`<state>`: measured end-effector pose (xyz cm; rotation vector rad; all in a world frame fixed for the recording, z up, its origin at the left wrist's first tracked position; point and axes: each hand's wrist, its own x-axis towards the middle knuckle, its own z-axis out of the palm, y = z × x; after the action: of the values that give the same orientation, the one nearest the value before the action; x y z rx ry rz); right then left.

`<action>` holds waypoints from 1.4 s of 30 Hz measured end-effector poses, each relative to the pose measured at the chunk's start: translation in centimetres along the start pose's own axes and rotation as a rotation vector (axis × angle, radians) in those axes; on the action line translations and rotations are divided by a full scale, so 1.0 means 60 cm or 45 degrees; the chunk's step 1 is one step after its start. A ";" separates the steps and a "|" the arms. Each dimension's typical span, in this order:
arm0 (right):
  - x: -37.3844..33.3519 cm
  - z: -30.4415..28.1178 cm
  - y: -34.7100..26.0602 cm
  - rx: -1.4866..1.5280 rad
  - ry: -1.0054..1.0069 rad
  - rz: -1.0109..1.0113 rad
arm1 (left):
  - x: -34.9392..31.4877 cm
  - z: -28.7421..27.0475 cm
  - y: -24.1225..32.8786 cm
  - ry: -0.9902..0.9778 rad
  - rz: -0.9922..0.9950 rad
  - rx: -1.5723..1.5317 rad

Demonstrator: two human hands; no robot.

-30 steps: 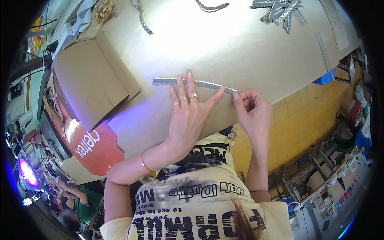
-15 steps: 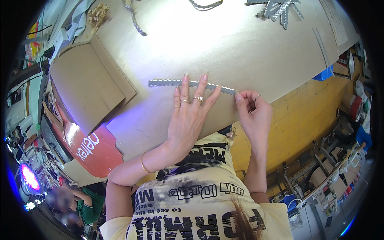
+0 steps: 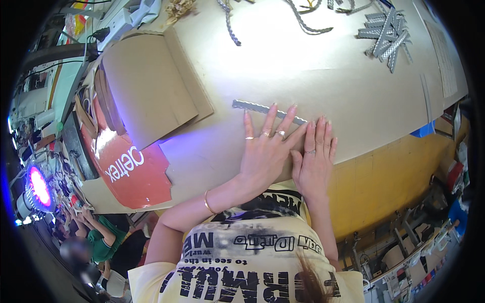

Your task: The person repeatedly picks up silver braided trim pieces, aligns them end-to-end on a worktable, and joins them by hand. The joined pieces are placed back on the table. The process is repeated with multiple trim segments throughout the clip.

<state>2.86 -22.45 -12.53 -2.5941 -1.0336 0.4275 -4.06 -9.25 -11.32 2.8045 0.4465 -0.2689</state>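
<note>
Here's the grey strip [image 3: 250, 107], light scalloped trim along its edge, lying aslant on the brown-covered table [image 3: 369, 111], in from the near edge. Over it comes the left hand [image 3: 266, 151], palm down, fingers fanned well apart, two of them reaching across the strip. Right alongside, the right hand [image 3: 313, 164] lies flat, fingers straight and nearly together, thumb off to the side, tips at the strip's right end; whether they touch it, I can't tell. The two hands meet near the table's near edge!

Out to the left side we go: a folded cardboard piece [image 3: 146, 86], and below it a torn-edged red sheet [image 3: 134, 171] by the near left corner. Toward the far side, a braided cord [image 3: 231, 25] and a darker curved one [image 3: 308, 28]; then a jumbled pile of similar strips [image 3: 386, 38]. Down the right edge, thin grey lengths [image 3: 426, 96]. Beyond that edge, yellow floor [image 3: 384, 187]; far off left, a person in green [image 3: 108, 237].
</note>
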 end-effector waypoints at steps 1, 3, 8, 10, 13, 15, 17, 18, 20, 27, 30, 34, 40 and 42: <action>-0.002 0.005 0.002 -0.049 -0.049 0.031 | -0.005 -0.004 -0.011 -0.021 -0.067 -0.010; -0.006 0.010 0.007 -0.096 -0.053 0.015 | -0.018 -0.015 -0.039 -0.030 -0.161 -0.016; -0.008 0.005 0.010 -0.146 -0.071 0.005 | -0.030 -0.022 -0.104 0.087 -0.257 -0.069; -0.007 0.006 0.007 -0.171 -0.046 0.005 | -0.029 -0.018 -0.109 0.107 -0.270 -0.066; -0.010 0.012 0.003 -0.227 -0.017 0.045 | -0.028 -0.011 -0.107 0.126 -0.269 -0.047; -0.017 0.015 0.003 -0.228 0.014 0.091 | -0.029 -0.007 -0.105 0.151 -0.269 -0.052; -0.024 0.015 0.008 -0.204 0.065 0.133 | -0.030 -0.002 -0.106 0.185 -0.253 -0.055; -0.026 0.014 0.012 -0.180 0.105 0.149 | -0.030 0.000 -0.108 0.194 -0.249 -0.069; -0.024 0.009 0.023 -0.105 0.255 0.157 | -0.031 0.006 -0.111 0.223 -0.219 -0.052; 0.017 -0.011 0.021 0.045 0.467 -0.075 | -0.038 0.027 -0.117 0.384 -0.170 -0.163; 0.040 -0.019 -0.005 0.142 0.357 -0.076 | -0.048 0.032 -0.119 0.496 -0.134 -0.312; 0.051 -0.053 -0.011 0.302 0.183 0.113 | -0.065 0.034 -0.115 0.703 -0.098 -0.337; 0.089 -0.113 0.040 0.822 0.595 0.351 | -0.070 0.040 -0.112 0.681 -0.071 -0.393; 0.131 -0.134 0.078 1.022 0.851 0.359 | -0.067 0.041 -0.114 0.637 -0.065 -0.383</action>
<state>14.27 -21.57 -8.32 -1.9036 -0.1890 -0.0031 -10.40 -4.90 -14.47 2.5409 0.6079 0.4647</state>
